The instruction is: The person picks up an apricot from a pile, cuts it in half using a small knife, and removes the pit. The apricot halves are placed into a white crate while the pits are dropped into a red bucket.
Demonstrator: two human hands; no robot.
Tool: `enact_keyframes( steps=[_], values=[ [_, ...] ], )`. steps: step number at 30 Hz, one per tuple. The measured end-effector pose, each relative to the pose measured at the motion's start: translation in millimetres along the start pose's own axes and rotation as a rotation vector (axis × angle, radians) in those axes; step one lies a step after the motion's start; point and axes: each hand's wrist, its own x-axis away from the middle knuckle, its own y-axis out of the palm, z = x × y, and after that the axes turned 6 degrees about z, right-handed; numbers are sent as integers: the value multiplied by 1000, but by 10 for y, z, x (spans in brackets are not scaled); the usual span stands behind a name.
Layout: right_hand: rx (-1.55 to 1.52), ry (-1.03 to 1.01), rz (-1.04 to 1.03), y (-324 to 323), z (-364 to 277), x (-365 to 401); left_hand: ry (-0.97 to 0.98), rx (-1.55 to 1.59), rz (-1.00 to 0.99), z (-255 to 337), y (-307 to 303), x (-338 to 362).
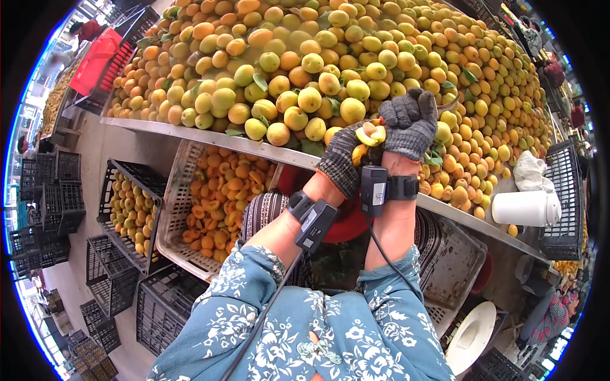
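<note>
My left hand (340, 160), in a dark grey knitted glove, is closed around a cut apricot (372, 134) with its pale inner flesh facing up. Right beside it, my right hand (410, 124), gloved the same way, is curled into a fist. A thin curved blade, apparently a knife (448, 105), sticks out to the right of that fist; its handle is hidden by the fingers. Both hands are over the near edge of a metal table (216, 134) heaped with whole apricots (309, 100). Another orange piece (359, 154) shows just under the cut apricot.
Below the table on the left, a white crate (170, 219) holds apricot halves (222, 197). A black crate (114, 166) of whole apricots stands beside it. A red basin (348, 230) is beneath my hands. A white jug (524, 209) and a black crate (562, 216) are at the right.
</note>
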Motion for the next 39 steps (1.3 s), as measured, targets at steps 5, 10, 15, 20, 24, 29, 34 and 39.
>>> enact_keyframes(
  steps=[5,10,15,20,24,29,34,39],
  values=[
    [3,32,40,45,48,-74,327,-752,-91,90,-157,8],
    [29,-69,15,26,-184,-83,131,-419,35,93,21,88],
    [169,-163,-22,153,-453,-48,342,-732,-187,124,78,165],
    [505,-197,112,249,-582,201,976,-1393,-264,152,87,164],
    [904,38,214,174,-637,414,310,-701,-34,162,169,195],
    [921,109,198,127,-571,590,379,-910,-70,155,177,169],
    [974,107,185,212,-502,699,314,-875,-60,128,275,195],
    [985,100,229,199,-539,740,364,-930,-120,68,263,205]
  ],
)
